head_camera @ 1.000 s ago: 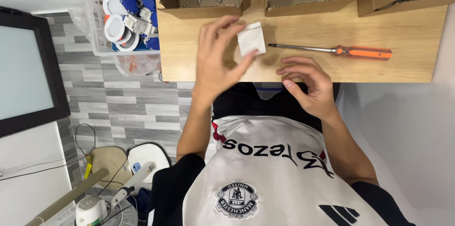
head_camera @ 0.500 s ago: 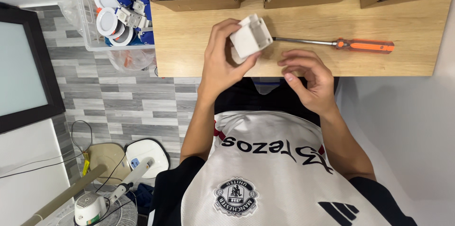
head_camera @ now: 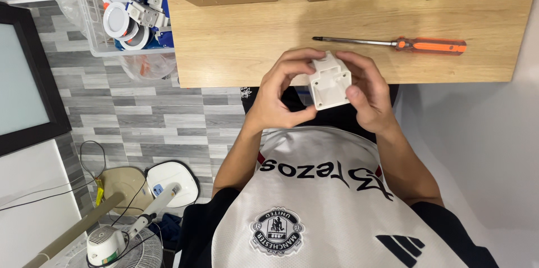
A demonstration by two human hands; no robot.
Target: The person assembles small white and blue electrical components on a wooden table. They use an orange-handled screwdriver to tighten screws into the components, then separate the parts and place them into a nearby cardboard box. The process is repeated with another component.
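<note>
While curled over the table edge, both hands' grips hold the white plastic box [head_camera: 329, 80].

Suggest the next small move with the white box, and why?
Probably free the right hand and reach for the screwdriver. Both hands, left hand too, hold the white plastic box with screw holes facing up; the screwdriver lies untouched on the wooden table.

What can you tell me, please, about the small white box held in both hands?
The white box looks like moulded plastic, roughly rectangular with a stepped, narrower upper end. Its facing side shows small round holes near the corners. It is held off the wooden table, at the table's near edge and above the person's lap, tilted slightly. The left hand grips its left side with curled fingers, and the right hand clasps its right side, thumb on the face. No wires show.
</note>
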